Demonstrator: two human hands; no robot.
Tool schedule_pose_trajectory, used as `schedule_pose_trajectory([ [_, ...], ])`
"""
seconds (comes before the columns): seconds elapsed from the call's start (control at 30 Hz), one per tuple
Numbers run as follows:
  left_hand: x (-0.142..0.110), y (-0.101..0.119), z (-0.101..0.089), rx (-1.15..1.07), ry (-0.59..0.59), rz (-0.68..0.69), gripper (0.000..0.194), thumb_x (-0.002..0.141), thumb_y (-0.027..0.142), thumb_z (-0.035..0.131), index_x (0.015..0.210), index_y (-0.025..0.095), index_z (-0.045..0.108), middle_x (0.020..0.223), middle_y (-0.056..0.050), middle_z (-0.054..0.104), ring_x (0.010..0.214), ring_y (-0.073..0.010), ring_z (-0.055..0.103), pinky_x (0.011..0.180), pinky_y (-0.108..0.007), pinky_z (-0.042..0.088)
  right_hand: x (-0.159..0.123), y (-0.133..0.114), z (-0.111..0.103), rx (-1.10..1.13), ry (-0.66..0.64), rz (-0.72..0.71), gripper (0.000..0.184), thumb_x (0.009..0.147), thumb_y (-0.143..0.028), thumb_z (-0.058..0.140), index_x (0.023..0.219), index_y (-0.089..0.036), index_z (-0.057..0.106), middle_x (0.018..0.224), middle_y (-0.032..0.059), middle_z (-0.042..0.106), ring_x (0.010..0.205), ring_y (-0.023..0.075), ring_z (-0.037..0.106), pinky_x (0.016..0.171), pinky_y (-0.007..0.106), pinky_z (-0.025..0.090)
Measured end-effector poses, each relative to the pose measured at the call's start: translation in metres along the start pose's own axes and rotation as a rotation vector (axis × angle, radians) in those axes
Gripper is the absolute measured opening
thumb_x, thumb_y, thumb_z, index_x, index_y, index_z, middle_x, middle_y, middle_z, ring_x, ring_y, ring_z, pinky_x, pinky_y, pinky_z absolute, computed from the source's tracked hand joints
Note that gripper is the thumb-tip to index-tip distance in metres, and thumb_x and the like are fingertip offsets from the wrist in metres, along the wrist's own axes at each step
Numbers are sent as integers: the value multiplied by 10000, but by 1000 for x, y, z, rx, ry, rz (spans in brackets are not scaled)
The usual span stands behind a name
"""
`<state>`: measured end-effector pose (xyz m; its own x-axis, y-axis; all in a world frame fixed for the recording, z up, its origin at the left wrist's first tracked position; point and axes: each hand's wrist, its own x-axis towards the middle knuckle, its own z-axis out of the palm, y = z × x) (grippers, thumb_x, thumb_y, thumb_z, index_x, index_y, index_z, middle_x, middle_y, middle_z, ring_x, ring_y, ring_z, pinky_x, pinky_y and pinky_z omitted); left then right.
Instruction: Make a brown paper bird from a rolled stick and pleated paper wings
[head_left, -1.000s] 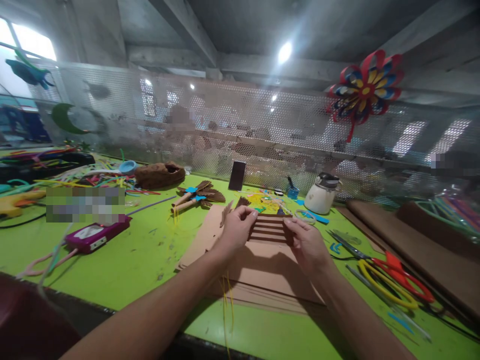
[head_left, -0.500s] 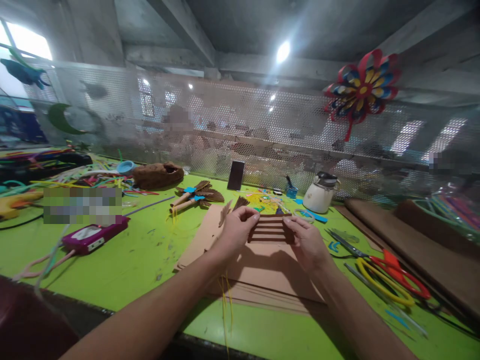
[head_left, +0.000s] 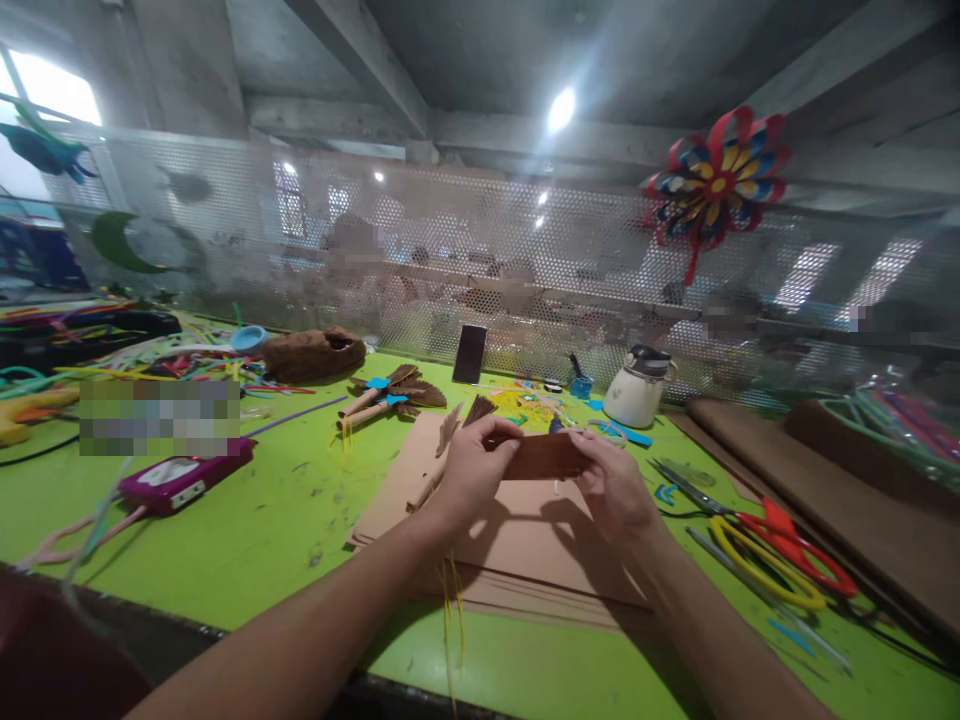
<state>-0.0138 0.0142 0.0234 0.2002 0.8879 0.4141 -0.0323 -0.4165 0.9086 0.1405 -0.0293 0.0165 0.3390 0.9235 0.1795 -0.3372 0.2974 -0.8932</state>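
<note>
A brown strip of folded paper-like material is stretched level between my two hands, above a stack of tan card sheets. My left hand pinches its left end between thumb and fingers. At the right end, my right hand grips it the same way. Partly hidden behind my left hand, a rolled tan paper tube with a fanned brown tip lies on the sheets. Thin yellow strings hang over the front of the stack.
Two similar tubes with blue bands lie back left, near a purple power strip. A phone leans against the mesh screen. At right are a white flask, red-handled scissors, yellow loops and brown sheets.
The brown piece showed several open pleats in stripes; now it appears as one narrow, plain band. Both hands have stayed in nearly the same place, still holding its ends.
</note>
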Motion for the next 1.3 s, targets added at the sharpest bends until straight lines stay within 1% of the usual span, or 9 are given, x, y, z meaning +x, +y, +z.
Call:
schedule_pose_trajectory([
  [0.1, -2, 3, -1, 114, 7, 151, 127, 714, 109, 538, 727, 177, 645, 753, -12, 644, 735, -138, 570, 715, -262, 441, 0, 0, -1, -39, 13, -36, 211, 676, -369, 672, 788, -196, 714, 820, 21, 666, 702, 156, 551, 551, 242, 423],
  [0.17, -4, 4, -2, 159, -10, 224, 155, 733, 106, 515, 748, 185, 647, 775, -15, 646, 760, -142, 576, 734, -263, 441, 1, 1, -1, -70, 27, -66, 229, 667, -390, 692, 772, -188, 716, 817, 26, 668, 714, 159, 551, 570, 248, 429],
  [0.27, -5, 3, -3, 174, -23, 281, 161, 756, 117, 502, 768, 190, 646, 798, -19, 646, 783, -144, 580, 748, -261, 440, 2, 4, -2, -95, 14, -68, 219, 606, -340, 760, 747, -181, 712, 761, 22, 674, 713, 162, 564, 615, 267, 443],
  [0.4, -4, 1, -3, 152, -28, 314, 133, 774, 142, 516, 778, 188, 640, 798, -27, 638, 782, -145, 577, 737, -261, 443, 2, 4, -1, -22, -25, -39, 228, 576, -289, 786, 755, -181, 695, 719, 9, 679, 661, 148, 585, 635, 287, 459],
  [0.57, -4, 2, -3, 120, -42, 299, 120, 771, 165, 523, 776, 189, 641, 799, -31, 639, 792, -153, 581, 748, -271, 444, 1, 0, 0, 34, -63, -10, 233, 565, -277, 792, 743, -182, 675, 711, 5, 683, 642, 159, 608, 638, 323, 483],
  [0.67, -5, 3, -3, 88, -44, 257, 104, 753, 178, 537, 777, 180, 639, 802, -39, 638, 791, -158, 582, 743, -273, 451, 2, 1, 0, 40, -69, -21, 218, 555, -270, 797, 710, -177, 674, 679, 0, 677, 629, 150, 603, 639, 312, 484],
  [0.87, -6, 3, -2, -23, -80, 176, 285, 725, 177, 571, 1010, 163, 578, 923, -63, 629, 867, -171, 590, 783, -278, 466, 3, 2, 0, 54, -104, -39, 187, 575, -259, 789, 709, -182, 683, 694, 2, 683, 666, 145, 606, 691, 315, 481],
  [1.1, -5, 2, -2, 105, -36, 151, 153, 768, 203, 535, 892, 158, 613, 873, -55, 651, 815, -170, 592, 744, -280, 464, 1, -1, 2, 43, -116, -43, 175, 593, -261, 781, 718, -184, 685, 697, -11, 678, 657, 130, 599, 663, 284, 471],
  [1.3, -5, 2, -2, 118, -21, 164, 120, 771, 195, 526, 842, 167, 619, 817, -32, 652, 783, -161, 597, 733, -270, 464, -1, -2, 3, 45, -130, -31, 164, 604, -257, 774, 717, -184, 680, 706, -8, 682, 663, 135, 602, 656, 285, 474],
])
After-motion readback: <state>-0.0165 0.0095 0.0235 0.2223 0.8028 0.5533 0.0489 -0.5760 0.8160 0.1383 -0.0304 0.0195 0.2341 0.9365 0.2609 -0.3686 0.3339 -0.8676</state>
